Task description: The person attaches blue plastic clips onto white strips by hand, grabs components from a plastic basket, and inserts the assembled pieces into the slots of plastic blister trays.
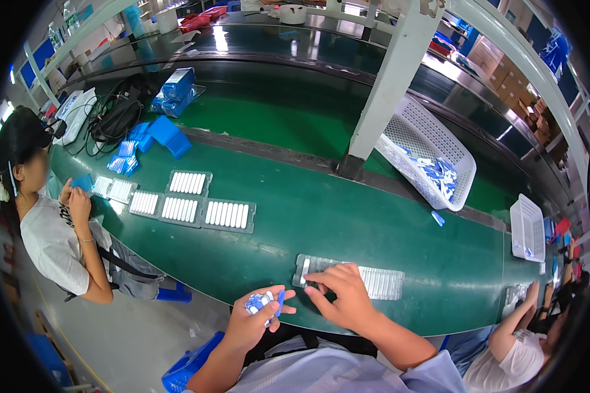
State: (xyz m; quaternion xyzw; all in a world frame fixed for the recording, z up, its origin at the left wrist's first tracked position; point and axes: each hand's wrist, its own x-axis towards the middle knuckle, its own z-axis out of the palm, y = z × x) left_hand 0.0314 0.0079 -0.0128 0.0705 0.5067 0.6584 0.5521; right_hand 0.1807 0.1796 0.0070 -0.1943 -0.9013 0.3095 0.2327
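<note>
A clear plastic tray (349, 280) is laid flat on the green counter (347, 223), at its near edge; this tray is taken as the landmark. The right hand (341, 295) is pressed onto the tray's left end, its grip pinched on a small white piece (305, 270) stood at the end slot, apparently so the piece seats. Left of the tray, off the counter edge, the left hand (259, 314) is clenched on a bunch of small blue-and-white pieces (258, 302), seemingly kept as ready stock. Well behind the tray to the left, filled trays (228, 215) are lined up. Behind the tray to the right, a white basket (432, 157) is leant against a post.
</note>
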